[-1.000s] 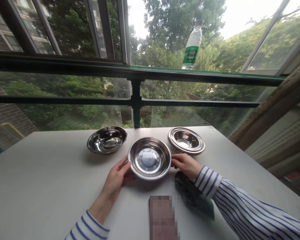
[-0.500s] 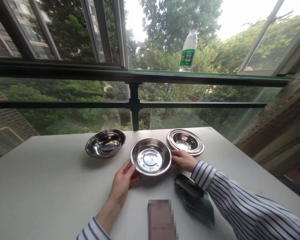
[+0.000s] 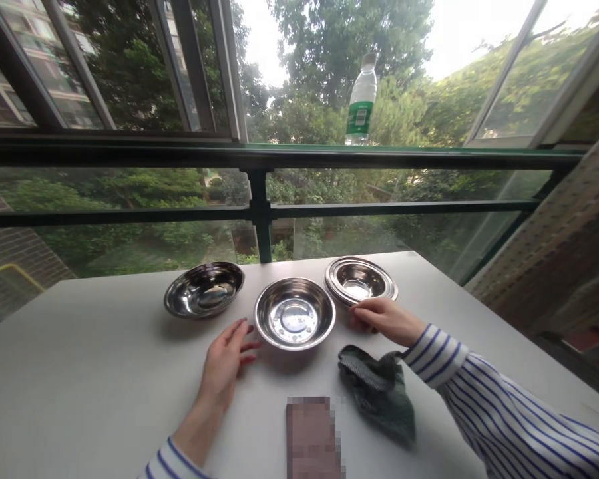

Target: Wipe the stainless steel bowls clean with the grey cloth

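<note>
A shiny steel bowl [image 3: 294, 316] rests on the white table in front of me, with wet-looking spots on its bottom. To its left my left hand [image 3: 222, 362] is open, its fingers spread and apart from the rim. My right hand [image 3: 392, 320] is off the bowl's right side, fingers loosely bent and holding nothing that I can see. It is nearest the front rim of a stack of nested steel bowls [image 3: 361, 280]; whether it touches them is unclear. A crumpled dark green cloth [image 3: 379, 392] lies below my right hand.
Another steel bowl [image 3: 204, 290] stands at the back left of the white table [image 3: 104, 379]. A pixelated phone-like rectangle [image 3: 312, 436] lies at the near edge. Beyond the table runs a dark green railing [image 3: 180, 156] with a plastic bottle [image 3: 362, 103] on top.
Both hands have let go of the middle bowl and moved outward, the left to the left and the right to the right. The camera view has shifted slightly.
</note>
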`<action>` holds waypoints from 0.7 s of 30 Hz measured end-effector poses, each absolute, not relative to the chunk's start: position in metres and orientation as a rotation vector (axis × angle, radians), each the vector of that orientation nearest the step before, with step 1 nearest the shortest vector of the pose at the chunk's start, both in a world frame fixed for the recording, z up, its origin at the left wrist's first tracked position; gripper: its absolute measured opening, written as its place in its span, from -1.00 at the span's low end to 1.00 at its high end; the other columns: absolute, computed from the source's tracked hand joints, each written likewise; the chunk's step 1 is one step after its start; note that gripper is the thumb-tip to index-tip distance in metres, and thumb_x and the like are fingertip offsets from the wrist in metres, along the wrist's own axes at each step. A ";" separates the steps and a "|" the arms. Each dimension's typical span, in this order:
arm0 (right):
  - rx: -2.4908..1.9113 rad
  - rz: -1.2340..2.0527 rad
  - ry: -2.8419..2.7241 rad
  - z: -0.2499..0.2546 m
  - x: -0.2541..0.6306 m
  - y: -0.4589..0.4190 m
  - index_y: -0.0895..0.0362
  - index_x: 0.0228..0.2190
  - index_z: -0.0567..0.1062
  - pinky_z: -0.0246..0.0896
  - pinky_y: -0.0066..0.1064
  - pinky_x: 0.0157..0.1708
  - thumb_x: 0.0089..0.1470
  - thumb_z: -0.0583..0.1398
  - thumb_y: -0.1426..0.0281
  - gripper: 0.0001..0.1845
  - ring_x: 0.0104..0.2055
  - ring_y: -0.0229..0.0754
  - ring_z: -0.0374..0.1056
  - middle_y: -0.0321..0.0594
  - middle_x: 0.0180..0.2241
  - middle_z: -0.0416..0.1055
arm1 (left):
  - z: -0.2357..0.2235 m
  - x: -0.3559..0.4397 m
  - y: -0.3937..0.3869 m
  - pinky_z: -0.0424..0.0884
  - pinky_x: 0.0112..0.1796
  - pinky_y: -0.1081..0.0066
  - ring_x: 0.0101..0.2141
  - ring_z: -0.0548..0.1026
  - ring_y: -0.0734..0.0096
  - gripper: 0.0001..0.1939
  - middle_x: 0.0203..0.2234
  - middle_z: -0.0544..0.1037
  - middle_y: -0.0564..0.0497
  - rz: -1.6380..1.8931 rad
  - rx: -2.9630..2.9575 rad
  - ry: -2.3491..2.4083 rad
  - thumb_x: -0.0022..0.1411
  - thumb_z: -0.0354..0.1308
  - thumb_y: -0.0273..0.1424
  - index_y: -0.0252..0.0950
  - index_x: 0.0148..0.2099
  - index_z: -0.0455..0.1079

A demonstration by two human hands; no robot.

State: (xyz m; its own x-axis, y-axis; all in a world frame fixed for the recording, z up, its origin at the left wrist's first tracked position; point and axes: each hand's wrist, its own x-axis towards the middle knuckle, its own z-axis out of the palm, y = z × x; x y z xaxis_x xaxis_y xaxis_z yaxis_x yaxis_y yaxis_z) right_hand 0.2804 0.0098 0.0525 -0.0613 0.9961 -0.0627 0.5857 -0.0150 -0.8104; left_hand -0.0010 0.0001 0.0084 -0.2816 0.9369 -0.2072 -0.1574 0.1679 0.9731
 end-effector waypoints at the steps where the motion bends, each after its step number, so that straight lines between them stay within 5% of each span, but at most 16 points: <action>1: -1.652 0.933 -1.669 0.055 0.288 0.008 0.21 -0.54 0.53 0.15 -0.51 -0.64 -0.07 0.14 0.28 -0.73 -0.56 -0.28 0.29 -0.20 -0.57 0.46 | 0.010 -0.005 0.002 0.30 -0.59 0.51 -0.52 0.44 0.50 -0.66 -0.26 0.51 -0.16 1.375 0.840 1.446 0.02 0.21 -0.30 -0.41 -0.17 0.42; 9: -1.630 0.768 -1.326 0.068 0.345 0.020 0.24 -0.40 0.53 0.16 -0.51 -0.61 -0.11 0.18 0.10 -0.57 -0.55 -0.31 0.27 -0.10 -0.48 0.46 | 0.047 0.001 0.022 0.24 -0.53 0.52 -0.49 0.35 0.49 -0.68 -0.44 0.52 -0.02 1.405 1.160 1.480 -0.09 0.25 -0.20 -0.36 -0.34 0.49; 21: -1.754 0.551 -1.134 0.026 0.378 0.061 0.26 -0.16 0.48 0.30 -0.34 -0.33 -0.02 0.10 0.25 -0.57 -0.20 -0.08 0.38 -0.01 -0.21 0.46 | 0.078 0.073 0.079 0.28 -0.35 0.45 -0.40 0.45 0.34 -0.75 -0.49 0.55 0.01 0.935 1.781 1.361 0.06 0.09 -0.29 -0.35 -0.37 0.51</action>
State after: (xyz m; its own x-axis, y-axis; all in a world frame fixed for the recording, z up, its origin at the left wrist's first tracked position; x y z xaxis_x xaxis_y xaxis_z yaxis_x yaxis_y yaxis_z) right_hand 0.3784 0.0611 0.0264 0.4698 0.8754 0.1142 0.4516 -0.1272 -0.8831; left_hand 0.0726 0.0790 0.0785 0.1880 0.9736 0.1295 0.4701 -0.2049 0.8585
